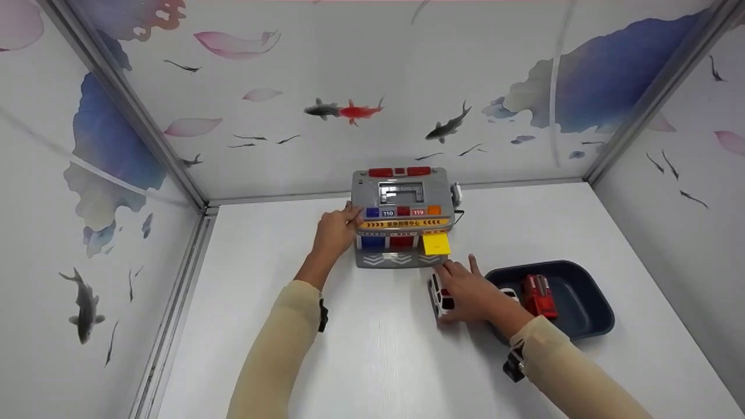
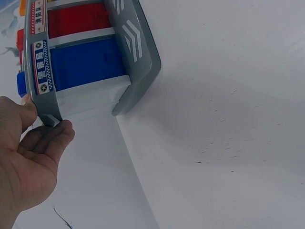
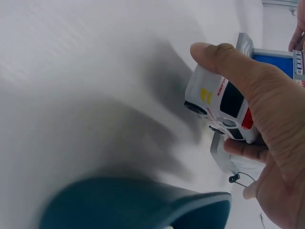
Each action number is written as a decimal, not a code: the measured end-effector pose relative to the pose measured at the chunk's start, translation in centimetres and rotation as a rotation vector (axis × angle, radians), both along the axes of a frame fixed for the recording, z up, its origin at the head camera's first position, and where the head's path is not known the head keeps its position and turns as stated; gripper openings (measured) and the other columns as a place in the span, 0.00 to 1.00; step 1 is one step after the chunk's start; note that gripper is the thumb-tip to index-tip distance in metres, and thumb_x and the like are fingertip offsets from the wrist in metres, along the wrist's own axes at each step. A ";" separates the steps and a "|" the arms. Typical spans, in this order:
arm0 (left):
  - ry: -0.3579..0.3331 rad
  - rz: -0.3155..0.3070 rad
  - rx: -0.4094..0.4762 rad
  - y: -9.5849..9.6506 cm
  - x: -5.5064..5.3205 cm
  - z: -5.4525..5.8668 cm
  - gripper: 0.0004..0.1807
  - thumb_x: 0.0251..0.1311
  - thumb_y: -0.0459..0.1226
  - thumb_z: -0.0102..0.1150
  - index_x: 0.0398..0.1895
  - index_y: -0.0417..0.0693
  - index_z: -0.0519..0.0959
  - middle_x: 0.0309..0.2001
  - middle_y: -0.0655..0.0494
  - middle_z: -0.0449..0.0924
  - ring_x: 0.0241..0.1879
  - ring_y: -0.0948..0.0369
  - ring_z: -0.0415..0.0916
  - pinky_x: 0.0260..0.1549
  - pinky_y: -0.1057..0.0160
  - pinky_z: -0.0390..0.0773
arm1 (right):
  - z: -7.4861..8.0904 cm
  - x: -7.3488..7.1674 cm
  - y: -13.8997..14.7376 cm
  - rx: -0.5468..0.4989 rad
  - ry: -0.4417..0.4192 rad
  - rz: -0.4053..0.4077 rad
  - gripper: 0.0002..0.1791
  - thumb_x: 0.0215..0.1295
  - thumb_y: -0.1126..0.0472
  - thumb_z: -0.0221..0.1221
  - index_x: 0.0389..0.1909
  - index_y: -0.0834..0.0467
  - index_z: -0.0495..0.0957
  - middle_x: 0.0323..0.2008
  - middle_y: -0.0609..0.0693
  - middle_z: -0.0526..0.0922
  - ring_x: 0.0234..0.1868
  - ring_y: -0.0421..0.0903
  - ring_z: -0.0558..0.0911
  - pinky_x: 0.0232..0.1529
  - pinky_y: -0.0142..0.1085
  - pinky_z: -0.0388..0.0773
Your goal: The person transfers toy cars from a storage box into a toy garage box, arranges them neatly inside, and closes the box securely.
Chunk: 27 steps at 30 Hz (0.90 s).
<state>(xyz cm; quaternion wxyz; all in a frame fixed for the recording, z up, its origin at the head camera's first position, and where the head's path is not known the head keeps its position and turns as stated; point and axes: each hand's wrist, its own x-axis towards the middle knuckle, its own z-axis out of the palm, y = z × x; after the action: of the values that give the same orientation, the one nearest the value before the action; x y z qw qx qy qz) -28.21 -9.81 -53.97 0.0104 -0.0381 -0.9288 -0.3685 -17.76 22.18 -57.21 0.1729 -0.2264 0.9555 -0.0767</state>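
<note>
A grey toy garage [image 1: 401,224] with blue and red doors stands against the back wall, and its yellow door flap [image 1: 436,244] on the right is raised outward. My left hand [image 1: 336,233] grips the garage's left edge, fingers and thumb on either side of it in the left wrist view. In my right hand [image 1: 468,291] is a white toy ambulance [image 3: 219,102], pinched between thumb and fingers. The ambulance is just in front of the garage's right side, apart from it. Its far side is hidden by the hand.
Right of the right hand is a dark blue tub [image 1: 582,297] holding a red toy fire truck [image 1: 539,297] and a white toy vehicle [image 1: 510,294], partly covered by the forearm. A small white part with a black cord [image 1: 457,195] hangs on the garage's right side.
</note>
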 end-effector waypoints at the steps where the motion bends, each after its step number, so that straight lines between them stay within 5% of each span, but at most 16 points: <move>1: -0.004 0.002 0.005 0.0 0.0 0.0 0.20 0.82 0.43 0.62 0.72 0.54 0.82 0.77 0.48 0.75 0.76 0.47 0.76 0.71 0.48 0.81 | -0.2 0.0 -0.1 -0.008 0.008 -0.002 0.72 0.53 0.34 0.83 0.89 0.57 0.52 0.86 0.63 0.61 0.85 0.63 0.66 0.84 0.77 0.37; 11: -0.005 0.010 0.018 0.0 0.1 0.0 0.20 0.82 0.43 0.62 0.73 0.53 0.81 0.77 0.48 0.74 0.77 0.48 0.76 0.72 0.48 0.80 | -1.9 0.1 -0.5 -0.047 0.078 -0.055 0.73 0.55 0.37 0.84 0.90 0.59 0.50 0.85 0.65 0.62 0.83 0.64 0.67 0.86 0.73 0.41; 27: 0.032 -0.004 0.006 0.1 0.3 0.0 0.20 0.84 0.41 0.60 0.73 0.49 0.81 0.78 0.45 0.73 0.77 0.47 0.75 0.72 0.49 0.79 | -2.9 -0.3 -0.9 -0.071 0.069 -0.091 0.69 0.62 0.39 0.80 0.91 0.55 0.45 0.89 0.67 0.52 0.86 0.65 0.63 0.87 0.69 0.47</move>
<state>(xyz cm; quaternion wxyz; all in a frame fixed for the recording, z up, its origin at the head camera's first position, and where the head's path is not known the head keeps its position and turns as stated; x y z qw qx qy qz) -27.92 -9.70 -54.01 0.0245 -0.0457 -0.9273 -0.3707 -18.08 21.27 -60.07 0.1283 -0.1913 0.9668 -0.1103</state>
